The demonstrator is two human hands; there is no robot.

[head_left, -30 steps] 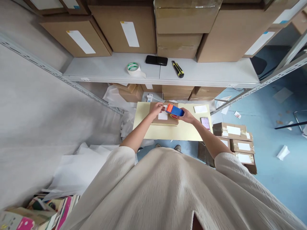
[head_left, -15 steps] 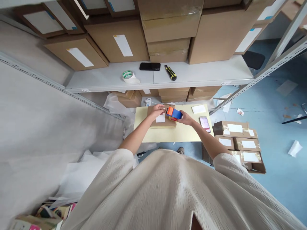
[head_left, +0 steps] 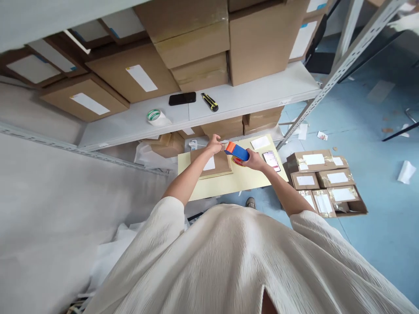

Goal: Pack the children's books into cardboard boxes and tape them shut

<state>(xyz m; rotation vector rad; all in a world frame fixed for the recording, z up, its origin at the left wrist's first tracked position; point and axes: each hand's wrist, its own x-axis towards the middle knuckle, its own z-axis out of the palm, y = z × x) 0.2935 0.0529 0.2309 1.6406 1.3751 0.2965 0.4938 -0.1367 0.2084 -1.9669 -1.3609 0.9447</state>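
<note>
My right hand [head_left: 254, 159] grips a blue and orange tape dispenser [head_left: 238, 152] by its back end, above the pale yellow tabletop [head_left: 209, 188]. My left hand [head_left: 214, 144] is closed in a pinch just left of the dispenser's orange front. A short strip of clear tape [head_left: 224, 146] seems to run from those fingers to the dispenser, though it is too small to see sharply. Below both hands lies a flat cardboard box [head_left: 224, 163] with a white label [head_left: 209, 163], partly covered by my left forearm.
A phone [head_left: 271, 161] and white cards [head_left: 260, 142] lie at the table's right. On the shelf [head_left: 235, 101] ahead are a tape roll [head_left: 157, 117], a black phone [head_left: 182, 99] and a utility knife [head_left: 210, 102]. Labelled boxes [head_left: 327, 179] are stacked on the floor at right.
The view has turned, so shelf and table appear shifted left and tilted. My left hand and the dispenser are now farther right over the box, with a small gap between them.
</note>
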